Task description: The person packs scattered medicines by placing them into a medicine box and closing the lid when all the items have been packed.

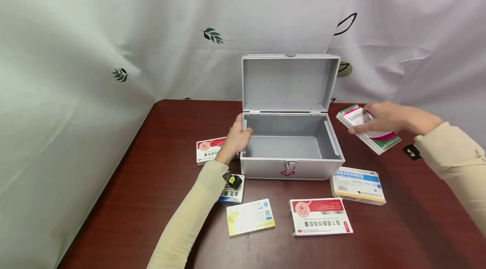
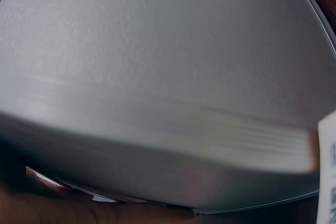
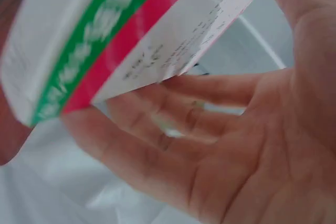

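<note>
A silver metal case (image 1: pixel 262 168) stands on the table with its lid (image 1: pixel 290 83) raised, and its inside shows bare grey walls. My left hand (image 1: pixel 238 136) grips the case's left wall, thumb over the rim. In the left wrist view, the grey metal surface (image 2: pixel 168 51) fills most of the picture, with a finger along the bottom. To the right of the case, my right hand (image 1: pixel 387 118) holds a white medicine box (image 1: pixel 351 116) with green and magenta bands, tilted above the table. The right wrist view shows the box (image 3: pixel 147 40) between thumb and fingers.
Red-and-white medicine boxes lie left of the case (image 1: pixel 206 150) and in front of it (image 1: pixel 320 217). A blue-and-orange box (image 1: pixel 358 186) lies by its front right corner. A yellow-white box (image 1: pixel 250 217) and a partly covered blue-white box (image 1: pixel 234 191) lie front left. A curtain (image 1: pixel 182 15) hangs behind.
</note>
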### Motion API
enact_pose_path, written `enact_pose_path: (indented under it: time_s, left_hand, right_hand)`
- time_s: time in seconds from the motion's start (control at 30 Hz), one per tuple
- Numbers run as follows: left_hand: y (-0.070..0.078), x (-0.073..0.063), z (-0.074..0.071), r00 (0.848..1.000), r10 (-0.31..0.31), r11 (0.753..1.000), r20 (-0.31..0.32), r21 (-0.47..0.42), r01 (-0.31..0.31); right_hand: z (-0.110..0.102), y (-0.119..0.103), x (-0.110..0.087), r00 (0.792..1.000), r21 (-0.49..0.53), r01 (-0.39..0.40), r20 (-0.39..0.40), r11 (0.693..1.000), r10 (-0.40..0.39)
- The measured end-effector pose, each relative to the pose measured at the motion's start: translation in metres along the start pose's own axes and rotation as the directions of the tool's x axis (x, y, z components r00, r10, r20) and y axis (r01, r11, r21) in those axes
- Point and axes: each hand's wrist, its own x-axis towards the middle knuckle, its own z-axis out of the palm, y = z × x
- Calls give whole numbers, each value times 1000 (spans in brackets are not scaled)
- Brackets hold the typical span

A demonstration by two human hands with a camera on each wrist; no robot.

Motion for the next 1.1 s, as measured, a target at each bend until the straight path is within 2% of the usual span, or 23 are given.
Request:
enact_pose_path:
  time_s: [0.07,0.17,0.23,0.3,0.47,0.67,0.77,0.97,1.1]
  left_hand:
    - [1,0,0,1000,1,1000,-9,1,-1]
    - [2,0,0,1000,-6,1000,-7,7,6]
    - [2,0,0,1000,-11,1000,-2,13,11]
    - [2,-1,1,1000,-9,1000,-4,14,9]
    - [2,0,1,1000,-3,1000,-13,16,3]
    - [1,-1,0,1000,-4,1000,-20,13,4]
    - [0,-1,-1,1000,-4,1000,-21,13,4]
    - [-1,-1,-2,1000,-3,1000,-31,12,3]
    - [0,-1,-2,1000,0,1000,-16,20,0]
  right_hand:
    - [-7,-8,-3,997,55,-54,56,997,51]
    - [-15,-21,-8,978,122,-154,158,980,134]
    - [-17,-30,-9,969,143,-188,185,972,161]
    - [-19,-37,-9,968,147,-200,180,969,173]
    - [-18,-51,-6,976,130,-192,130,973,175]
    - [-14,-68,1,978,142,-183,124,973,166]
    - [-12,-81,5,979,162,-178,130,971,158]
    - [-6,-111,21,983,116,-155,120,981,141]
    - [0,-131,32,983,112,-142,131,984,127]
